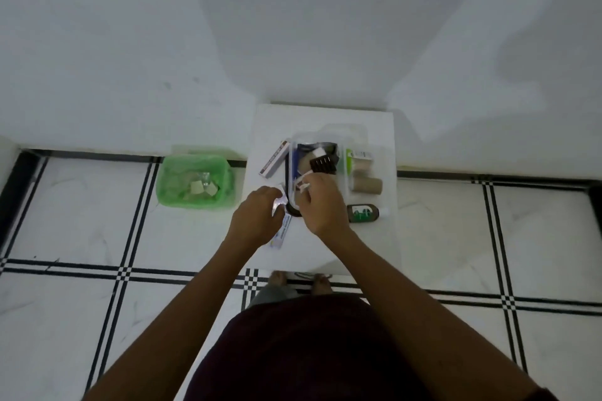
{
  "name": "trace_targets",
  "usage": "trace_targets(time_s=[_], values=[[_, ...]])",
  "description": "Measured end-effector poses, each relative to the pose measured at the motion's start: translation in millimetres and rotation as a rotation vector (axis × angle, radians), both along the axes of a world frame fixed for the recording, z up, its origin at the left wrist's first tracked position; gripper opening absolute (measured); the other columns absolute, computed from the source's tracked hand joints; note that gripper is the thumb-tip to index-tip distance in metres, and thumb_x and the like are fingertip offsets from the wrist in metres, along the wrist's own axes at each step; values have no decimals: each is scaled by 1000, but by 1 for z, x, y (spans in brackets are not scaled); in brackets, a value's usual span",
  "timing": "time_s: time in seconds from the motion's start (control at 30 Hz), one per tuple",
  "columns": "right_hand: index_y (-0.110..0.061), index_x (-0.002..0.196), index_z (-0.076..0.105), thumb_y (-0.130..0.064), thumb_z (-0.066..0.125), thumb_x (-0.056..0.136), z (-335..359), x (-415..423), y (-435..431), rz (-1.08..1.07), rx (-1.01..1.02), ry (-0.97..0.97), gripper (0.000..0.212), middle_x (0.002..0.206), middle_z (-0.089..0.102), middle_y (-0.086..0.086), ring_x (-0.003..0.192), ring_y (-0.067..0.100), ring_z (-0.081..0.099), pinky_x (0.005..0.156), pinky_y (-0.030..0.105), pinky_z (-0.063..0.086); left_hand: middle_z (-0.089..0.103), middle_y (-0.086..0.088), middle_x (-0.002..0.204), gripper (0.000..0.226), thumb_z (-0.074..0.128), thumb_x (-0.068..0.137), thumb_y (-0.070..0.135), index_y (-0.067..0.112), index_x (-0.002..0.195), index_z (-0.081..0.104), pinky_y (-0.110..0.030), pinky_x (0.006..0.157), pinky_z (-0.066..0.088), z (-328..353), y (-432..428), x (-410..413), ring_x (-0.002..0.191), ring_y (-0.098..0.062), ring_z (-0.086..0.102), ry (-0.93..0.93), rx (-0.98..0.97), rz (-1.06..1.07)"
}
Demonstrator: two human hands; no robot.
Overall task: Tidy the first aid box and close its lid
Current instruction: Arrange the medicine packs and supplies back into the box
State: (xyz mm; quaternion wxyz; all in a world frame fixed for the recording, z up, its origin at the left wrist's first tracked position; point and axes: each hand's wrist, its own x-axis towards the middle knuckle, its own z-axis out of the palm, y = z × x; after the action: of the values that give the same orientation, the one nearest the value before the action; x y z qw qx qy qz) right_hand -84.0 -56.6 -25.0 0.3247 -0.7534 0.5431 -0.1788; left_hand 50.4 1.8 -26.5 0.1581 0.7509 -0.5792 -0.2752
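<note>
A clear plastic first aid box [329, 137] stands open on a small white table [325, 254], holding a dark blister strip [322, 163], a blue item and a pale roll. My left hand [257, 221] pinches a shiny foil wrapper [279, 203] just left of the box. At the box's near edge, my right hand [321, 205] grips a small white packet [304, 184]. Beside the box on its right lie a tan bandage roll [366, 185], a green-and-white item [356, 156] and a dark green bottle [363, 213].
A green bin [195, 181] lined with a bag and holding scraps stands on the tiled floor left of the table. A slim carton [275, 158] lies left of the box, another [281, 236] under my left hand. The wall rises behind. My feet are at the table's front.
</note>
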Motion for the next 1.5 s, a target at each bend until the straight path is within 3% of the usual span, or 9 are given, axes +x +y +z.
trace_targets(time_s=[0.1, 0.23, 0.43, 0.57, 0.67, 0.87, 1.07, 1.3, 1.5], values=[[-3, 95, 57, -7, 51, 88, -15, -19, 15, -50, -2, -15, 10, 99, 59, 14, 90, 26, 56, 67, 33, 48, 63, -15, 109, 26, 56, 86, 20, 6, 108, 60, -34, 80, 44, -18, 15, -15, 101, -32, 59, 28, 118, 82], [-6, 107, 60, -7, 53, 89, -26, -25, 18, -104, 50, 1, 19, 111, 62, 11, 97, 22, 60, 78, 28, 51, 61, -16, 120, 34, 60, 86, 21, 5, 117, 57, -33, 87, 42, -39, 23, -20, 108, -30, 56, 57, 212, 130], [-7, 104, 61, -6, 53, 88, -12, -26, -11, -188, 11, -22, 19, 105, 64, 11, 98, 21, 58, 78, 22, 43, 64, -18, 107, 20, 58, 85, 6, 2, 103, 63, -32, 79, 42, -29, -4, -6, 98, -34, 60, 115, 20, 142], [-5, 108, 62, -1, 54, 87, -4, -27, -50, -293, -9, -87, 23, 109, 65, 12, 103, 24, 59, 84, 20, 40, 62, -12, 114, 26, 54, 88, 12, 7, 112, 60, -38, 85, 47, -25, -45, 13, 105, -29, 57, 71, -108, 141], [-6, 111, 60, 3, 53, 84, -7, -35, -78, -305, -12, -42, 29, 113, 63, 12, 105, 25, 57, 83, 25, 43, 61, -15, 112, 29, 55, 85, 7, 4, 113, 59, -41, 83, 48, -30, -74, 24, 105, -31, 55, -1, -77, 110], [-8, 126, 48, 11, 53, 76, -31, -68, -123, -146, 136, 244, 54, 130, 52, 12, 119, 29, 48, 87, 39, 47, 58, -19, 112, 38, 59, 81, 9, 1, 117, 53, -42, 82, 49, -62, -107, 33, 103, -33, 54, -75, 87, 78], [-5, 114, 54, 3, 61, 72, -69, -82, -148, 139, 180, 422, 43, 117, 59, 14, 108, 33, 55, 94, 39, 45, 57, -16, 97, 25, 61, 78, 11, 2, 100, 55, -43, 71, 53, -98, -124, 36, 87, -33, 57, -101, 142, 81], [-7, 121, 50, -1, 65, 70, -80, -78, -162, 225, 88, 497, 54, 122, 59, 14, 111, 34, 54, 102, 43, 39, 49, -19, 87, 14, 58, 74, -2, -5, 87, 55, -33, 59, 35, -105, -132, 44, 74, -29, 47, -67, 100, 196], [-8, 111, 53, -8, 66, 64, -69, -85, -168, 154, -57, 445, 49, 110, 61, 13, 99, 33, 58, 93, 43, 44, 57, -20, 96, 35, 68, 74, 5, 0, 107, 59, -31, 67, 41, -40, -115, 45, 83, -31, 53, -151, -187, 142]])
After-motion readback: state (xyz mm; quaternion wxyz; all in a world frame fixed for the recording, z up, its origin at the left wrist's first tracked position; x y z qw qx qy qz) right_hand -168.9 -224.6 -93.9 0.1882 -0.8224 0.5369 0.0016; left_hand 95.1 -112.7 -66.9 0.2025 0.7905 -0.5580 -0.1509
